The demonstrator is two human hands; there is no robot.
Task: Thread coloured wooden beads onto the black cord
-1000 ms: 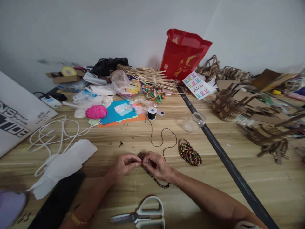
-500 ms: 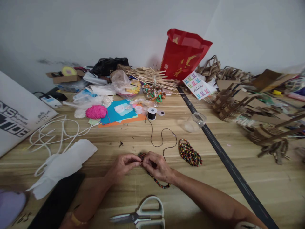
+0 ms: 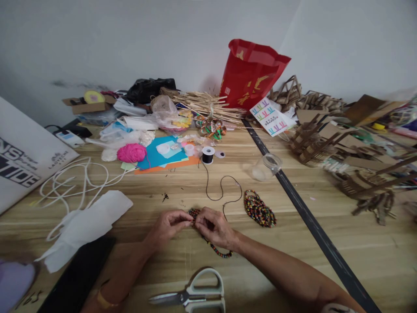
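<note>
My left hand [image 3: 169,225] and my right hand [image 3: 215,227] meet over the table, both pinching at a string of small multicoloured beads [image 3: 221,252]. A red bead shows at the left fingertips; the fine cord between the hands is too small to make out fully. Part of the beaded string lies beneath my right hand, hidden by it. Black cord [image 3: 222,191] runs in curves from a spool [image 3: 208,155] down towards my right hand. Right of my hands lies a coiled bundle of beaded strings [image 3: 259,209]. Scissors [image 3: 195,295] with pale handles rest nearest me.
A clear plastic jar [image 3: 265,167] lies near a black strip [image 3: 306,200] across the table. White cord [image 3: 78,182] and white paper [image 3: 87,230] lie to the left. Pink yarn [image 3: 132,153], a red bag [image 3: 250,74] and small woven baskets [image 3: 312,148] stand farther back.
</note>
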